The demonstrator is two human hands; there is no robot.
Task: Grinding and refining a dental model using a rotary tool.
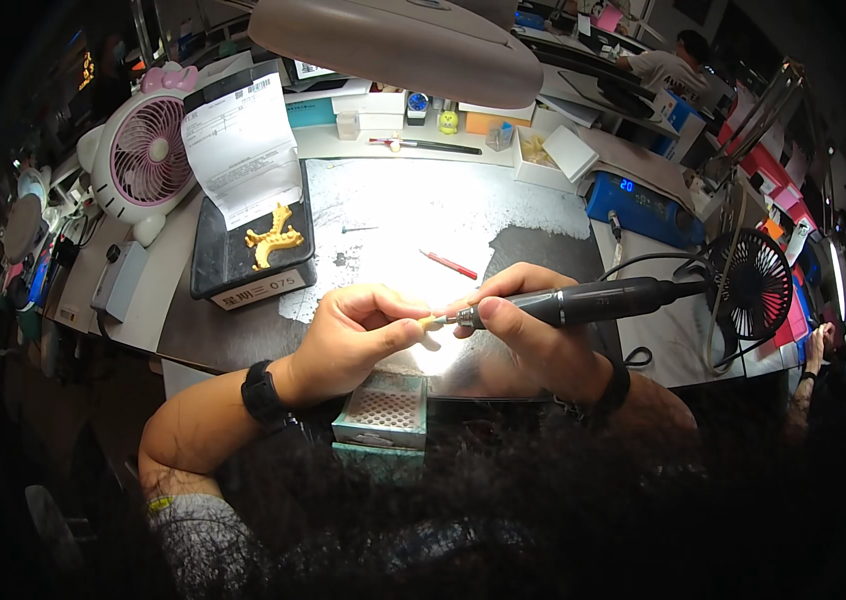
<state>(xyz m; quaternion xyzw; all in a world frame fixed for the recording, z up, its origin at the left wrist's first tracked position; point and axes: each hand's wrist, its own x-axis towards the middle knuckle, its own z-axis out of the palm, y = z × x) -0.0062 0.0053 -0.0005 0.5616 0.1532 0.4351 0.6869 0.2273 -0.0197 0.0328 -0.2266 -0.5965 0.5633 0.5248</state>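
Observation:
Under the bright lamp light, my right hand (533,325) is closed around a black rotary handpiece (593,301), its metal tip pointing left. My left hand (363,330) pinches a small yellowish piece (431,324) between thumb and fingers, and the handpiece's tip meets it or lies right beside it. The fingertips hide most of the piece, so its shape cannot be made out. A black tray (205,262) to the left holds yellow branched pieces (273,238) and a printed sheet (241,150). Behind my hands, a red slim tool (450,264) lies on the worktop.
A large lamp head (393,50) hangs over the bench. A pink-and-white fan (148,150) stands left; a blue control box (643,208) and a black fan (751,285) stand right, with cables between. A perforated green-edged box (381,412) sits at the front edge. Another person (678,75) is at the far right.

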